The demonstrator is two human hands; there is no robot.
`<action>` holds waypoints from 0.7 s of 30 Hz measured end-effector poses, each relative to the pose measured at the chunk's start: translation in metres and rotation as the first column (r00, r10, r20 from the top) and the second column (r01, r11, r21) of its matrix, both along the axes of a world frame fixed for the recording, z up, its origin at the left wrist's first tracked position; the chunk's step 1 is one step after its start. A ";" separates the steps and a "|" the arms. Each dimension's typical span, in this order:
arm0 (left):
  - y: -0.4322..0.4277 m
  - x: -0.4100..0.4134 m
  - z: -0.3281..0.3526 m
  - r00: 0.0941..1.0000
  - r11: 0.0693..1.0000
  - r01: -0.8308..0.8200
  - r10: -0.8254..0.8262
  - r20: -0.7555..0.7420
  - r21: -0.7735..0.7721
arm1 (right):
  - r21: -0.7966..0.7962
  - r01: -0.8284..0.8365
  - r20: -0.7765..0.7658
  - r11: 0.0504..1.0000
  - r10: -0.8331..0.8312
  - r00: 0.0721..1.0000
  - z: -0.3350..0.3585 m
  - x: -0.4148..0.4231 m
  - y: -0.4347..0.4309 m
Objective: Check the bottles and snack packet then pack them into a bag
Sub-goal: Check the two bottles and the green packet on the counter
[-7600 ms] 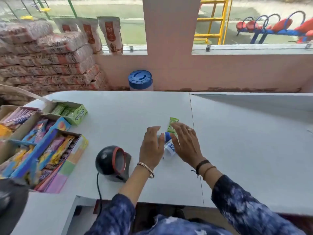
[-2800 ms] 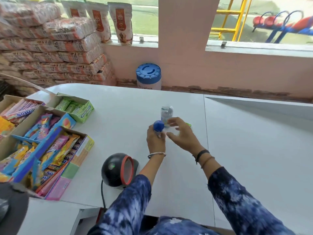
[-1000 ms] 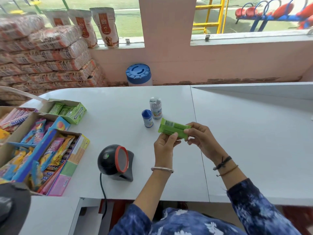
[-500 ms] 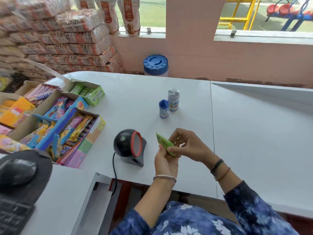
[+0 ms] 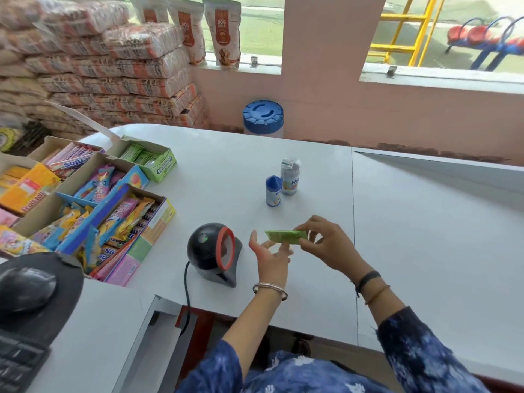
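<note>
Right hand [image 5: 326,245] pinches a green snack packet [image 5: 285,236] (light, crinkly; best gripped by its ends) beside the scanner [image 5: 214,252]; left hand [image 5: 269,255] open beneath; 2 bottles [image 5: 283,182] stand beyond.

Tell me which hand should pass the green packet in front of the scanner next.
Right, probably. The right hand pinches the green packet at its right end, while the left hand is open beneath it, fingers only touching. The scanner stands just left of the packet, its window facing the hands.
</note>
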State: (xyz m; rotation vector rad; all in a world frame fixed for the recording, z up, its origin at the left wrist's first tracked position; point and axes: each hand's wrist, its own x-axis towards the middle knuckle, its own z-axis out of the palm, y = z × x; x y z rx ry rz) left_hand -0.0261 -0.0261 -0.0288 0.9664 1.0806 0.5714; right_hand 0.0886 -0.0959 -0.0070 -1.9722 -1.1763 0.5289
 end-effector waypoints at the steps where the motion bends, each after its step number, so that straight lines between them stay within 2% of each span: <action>1: 0.003 0.009 0.000 0.991 0.982 0.093 -0.076 -0.108 0.162 | -0.019 0.059 0.084 0.998 -0.057 0.995 -0.004 0.011 -0.004; 2: 0.005 0.018 -0.001 0.969 0.924 0.194 -0.128 -0.212 0.329 | -0.025 0.110 0.167 0.994 -0.104 0.980 -0.007 0.020 -0.007; 3: 0.008 0.026 -0.004 0.937 0.828 0.300 -0.162 -0.309 0.474 | -0.016 0.144 0.238 0.990 -0.136 0.962 -0.011 0.029 -0.007; 5: 0.016 0.045 -0.009 0.882 0.622 0.433 -0.141 -0.450 0.653 | 0.019 0.160 0.330 0.987 -0.157 0.931 -0.015 0.047 -0.005; 8: 0.032 0.069 -0.021 0.820 0.369 0.532 0.002 -0.573 0.762 | 0.019 0.103 0.415 0.994 -0.102 0.904 -0.025 0.068 0.009; 11: 0.042 0.087 -0.033 0.722 0.170 0.670 0.080 -0.687 0.723 | -0.073 0.051 0.431 0.996 -0.014 0.902 -0.041 0.083 0.028; 12: 0.043 0.090 -0.038 0.695 0.144 0.699 0.090 -0.713 0.700 | -0.117 0.049 0.424 0.992 0.005 0.906 -0.047 0.087 0.033; 14: 0.041 0.092 -0.046 0.657 0.148 0.737 0.071 -0.750 0.660 | -0.225 0.042 0.419 0.974 0.058 0.906 -0.055 0.089 0.038; 16: 0.037 0.089 -0.051 0.650 0.175 0.740 0.062 -0.758 0.649 | -0.214 0.048 0.459 0.976 0.057 0.887 -0.061 0.088 0.037; 21: 0.014 0.061 -0.033 0.781 0.263 0.607 -0.024 -0.624 0.750 | -0.062 0.083 0.448 0.995 -0.046 0.893 -0.050 0.057 0.023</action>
